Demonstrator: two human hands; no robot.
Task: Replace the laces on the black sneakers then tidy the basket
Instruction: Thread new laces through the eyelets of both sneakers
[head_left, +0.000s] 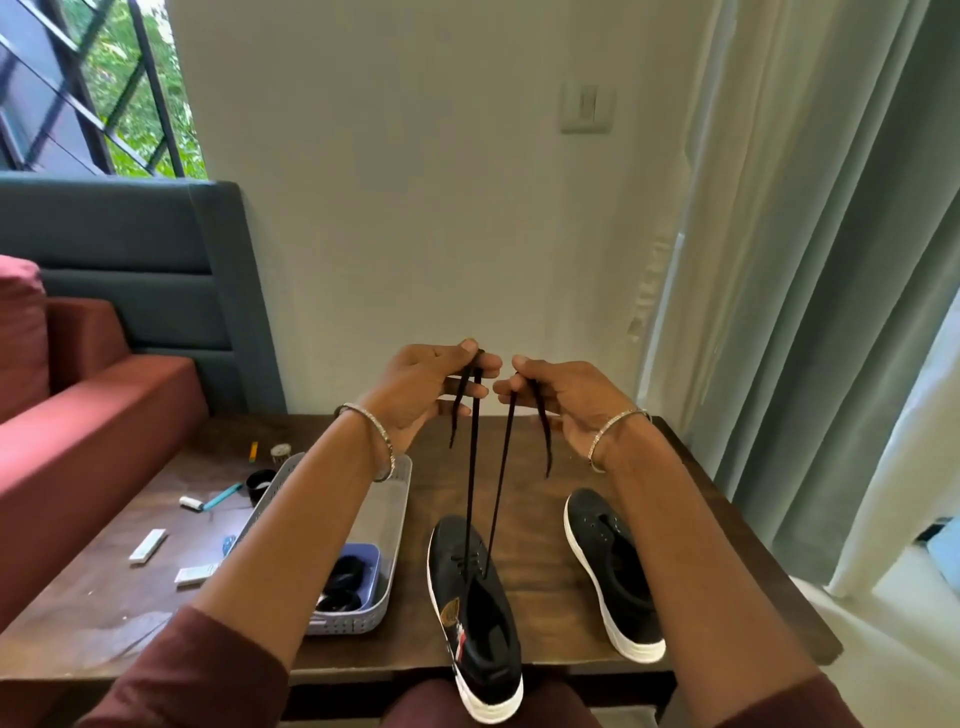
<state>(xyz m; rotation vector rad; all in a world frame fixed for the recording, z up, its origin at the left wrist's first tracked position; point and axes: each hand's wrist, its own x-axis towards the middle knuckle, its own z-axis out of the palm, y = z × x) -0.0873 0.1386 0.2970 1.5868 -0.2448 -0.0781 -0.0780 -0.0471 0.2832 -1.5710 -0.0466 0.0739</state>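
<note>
The left hand (421, 384) and the right hand (561, 400) are both raised above the dark wooden worktop (550, 597), close to each other but not touching. Each grip is closed on one end of the same black flat shoelace (470, 493), pinched between thumb and fingers, and a short loose tail hangs under each hand. The two strands go down, nearly straight, into the front eyelets of a black sneaker with a white sole (478, 613). This sneaker lies at the near edge of the worktop, and its heel sticks out over the edge.

A second black sneaker (618, 577) lies to the right of it, apart from it, with no lace visible in its eyelets. Left of the laced sneaker stands a grey perforated plastic basket (343, 621). Inside it is a small blue tray (366, 553) with dark coiled laces (345, 577). Further left, a teal pen (223, 496) and white flat pieces (148, 545) lie scattered on the worktop.
</note>
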